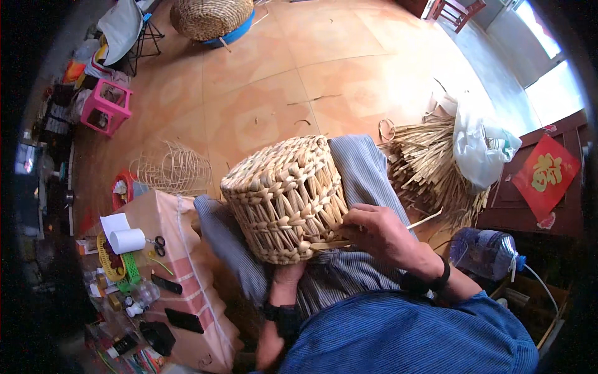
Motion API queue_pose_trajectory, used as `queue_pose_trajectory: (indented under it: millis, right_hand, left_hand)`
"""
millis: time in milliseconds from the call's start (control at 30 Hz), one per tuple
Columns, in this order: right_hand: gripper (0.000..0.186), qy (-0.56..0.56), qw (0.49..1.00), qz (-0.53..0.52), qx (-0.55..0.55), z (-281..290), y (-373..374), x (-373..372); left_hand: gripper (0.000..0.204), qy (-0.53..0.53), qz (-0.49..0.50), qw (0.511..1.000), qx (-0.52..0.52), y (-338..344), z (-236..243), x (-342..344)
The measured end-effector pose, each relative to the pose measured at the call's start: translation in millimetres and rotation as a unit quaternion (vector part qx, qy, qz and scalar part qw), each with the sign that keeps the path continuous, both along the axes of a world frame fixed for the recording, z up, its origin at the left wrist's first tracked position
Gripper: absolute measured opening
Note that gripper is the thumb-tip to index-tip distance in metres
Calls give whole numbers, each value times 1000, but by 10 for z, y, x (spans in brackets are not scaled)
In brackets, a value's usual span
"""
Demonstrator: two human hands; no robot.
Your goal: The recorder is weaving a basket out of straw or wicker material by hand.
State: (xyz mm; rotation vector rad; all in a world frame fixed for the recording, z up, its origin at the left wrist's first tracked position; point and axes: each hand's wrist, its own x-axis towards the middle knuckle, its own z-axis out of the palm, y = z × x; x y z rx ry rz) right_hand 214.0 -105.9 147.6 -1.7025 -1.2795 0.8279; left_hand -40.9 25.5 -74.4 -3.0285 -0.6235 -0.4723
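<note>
Head view: woven straw basket [283, 196] resting upside down on lap. Right hand [372, 232] pressed on its near right rim, fingers curled, pinching a straw strip [425, 220]. Left hand [288, 274] under near rim, fingers hidden.

Left hand [288, 274]: fingers hidden under woven basket [285, 196], grip can't be told. Right hand [374, 232] fingertips tucked against basket's rim, partly hidden. Straw bundle [430, 171] partly covered by white plastic bag [478, 149]. Round basket [212, 17] cut off by top edge.
</note>
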Motion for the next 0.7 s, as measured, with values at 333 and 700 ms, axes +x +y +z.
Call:
queue_pose_trajectory:
  millis: [333,700]
  right_hand:
    - [23,-9,1000,-7,26,-215,-1,-141]
    - [20,41,997,-59,5,-305,178,-261]
  left_hand:
    - [67,-19,14,998,-64,76,-86,138]
    - [69,-37,24,995,-88,21,-35,132]
